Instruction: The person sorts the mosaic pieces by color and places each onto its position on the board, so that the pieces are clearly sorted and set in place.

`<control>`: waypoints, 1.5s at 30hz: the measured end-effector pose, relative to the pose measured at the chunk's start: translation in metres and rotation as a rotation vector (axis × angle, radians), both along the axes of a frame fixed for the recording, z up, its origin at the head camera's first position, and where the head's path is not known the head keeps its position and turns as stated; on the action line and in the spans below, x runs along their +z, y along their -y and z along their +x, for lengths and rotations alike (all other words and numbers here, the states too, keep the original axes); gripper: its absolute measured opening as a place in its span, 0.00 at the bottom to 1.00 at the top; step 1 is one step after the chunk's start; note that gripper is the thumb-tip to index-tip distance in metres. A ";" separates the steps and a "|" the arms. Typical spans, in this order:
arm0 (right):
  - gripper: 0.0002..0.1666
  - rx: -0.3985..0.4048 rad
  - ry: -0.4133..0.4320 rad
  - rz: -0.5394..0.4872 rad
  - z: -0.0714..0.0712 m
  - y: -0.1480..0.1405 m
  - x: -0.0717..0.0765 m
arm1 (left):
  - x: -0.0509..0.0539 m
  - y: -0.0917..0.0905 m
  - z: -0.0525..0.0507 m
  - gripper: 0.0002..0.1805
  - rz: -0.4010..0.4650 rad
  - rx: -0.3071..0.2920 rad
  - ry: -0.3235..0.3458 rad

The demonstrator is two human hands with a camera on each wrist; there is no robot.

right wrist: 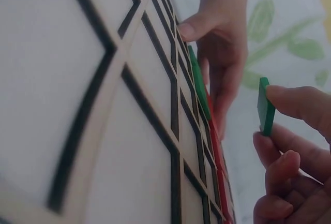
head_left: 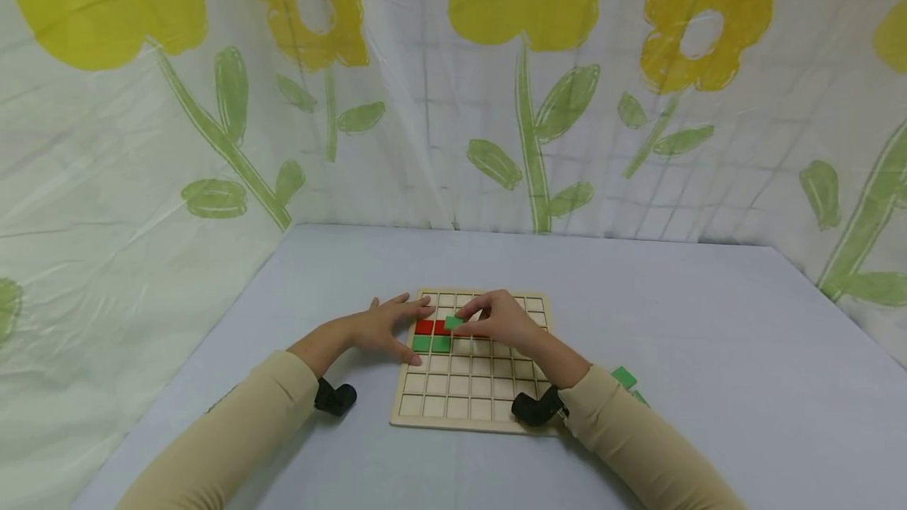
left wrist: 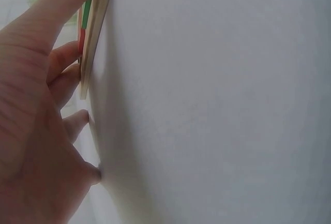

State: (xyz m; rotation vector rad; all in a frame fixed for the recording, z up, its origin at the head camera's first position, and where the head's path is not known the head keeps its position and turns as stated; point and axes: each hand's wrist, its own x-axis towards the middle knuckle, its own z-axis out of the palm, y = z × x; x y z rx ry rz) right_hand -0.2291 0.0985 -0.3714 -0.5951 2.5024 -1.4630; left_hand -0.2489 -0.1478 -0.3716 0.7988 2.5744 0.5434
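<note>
A square wooden grid board (head_left: pixel 459 424) lies on the table, divided into small square cells. Red tiles (head_left: pixel 423 327) fill part of one row, partly covered by the right hand. Two green tiles (head_left: pixel 431 344) sit in the row just nearer, at the left end. My right hand (head_left: pixel 505 323) pinches another green tile (right wrist: pixel 266 107) between thumb and fingers, held above the board and apart from it. With fingers spread, my left hand (head_left: pixel 381 327) rests at the board's left edge; its thumb and some fingertips reach over the rim.
Loose green tiles (head_left: pixel 623 377) lie on the table right of the board, partly hidden by the right sleeve (head_left: pixel 638 427). Black wrist mounts (head_left: pixel 335 398) hang below both wrists. A flower-printed curtain (head_left: pixel 397 171) stands behind the pale table (head_left: pixel 708 337).
</note>
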 end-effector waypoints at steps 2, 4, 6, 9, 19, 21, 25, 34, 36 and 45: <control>0.14 0.009 -0.007 0.017 0.001 0.000 -0.001 | 0.000 0.000 0.001 0.48 0.006 -0.001 -0.003; 0.14 0.023 -0.021 0.034 0.001 -0.001 -0.002 | 0.000 0.000 0.001 0.48 0.010 -0.004 -0.004; 0.13 0.039 -0.046 0.051 0.000 -0.003 -0.004 | 0.000 0.000 0.001 0.48 0.013 -0.007 -0.008; 0.12 0.062 -0.082 0.080 -0.001 -0.004 -0.007 | 0.001 -0.001 0.001 0.47 0.016 -0.007 -0.007; 0.13 0.072 -0.113 0.151 0.000 -0.006 -0.010 | 0.000 -0.001 0.000 0.47 0.013 -0.003 -0.001; 0.13 0.073 -0.106 0.158 0.001 -0.006 -0.010 | 0.000 -0.001 0.000 0.47 0.011 -0.002 -0.002; 0.14 0.094 -0.108 0.159 0.001 -0.006 -0.010 | 0.001 -0.001 0.000 0.47 0.013 0.004 0.005; 0.13 0.115 -0.167 0.193 0.004 -0.006 -0.009 | 0.001 -0.001 0.000 0.47 0.015 0.007 0.005; 0.13 0.116 -0.168 0.200 0.004 -0.006 -0.008 | 0.001 -0.001 0.001 0.47 0.012 0.008 0.006; 0.14 0.121 -0.160 0.220 0.006 -0.005 -0.006 | 0.001 -0.001 0.001 0.47 0.009 0.004 0.007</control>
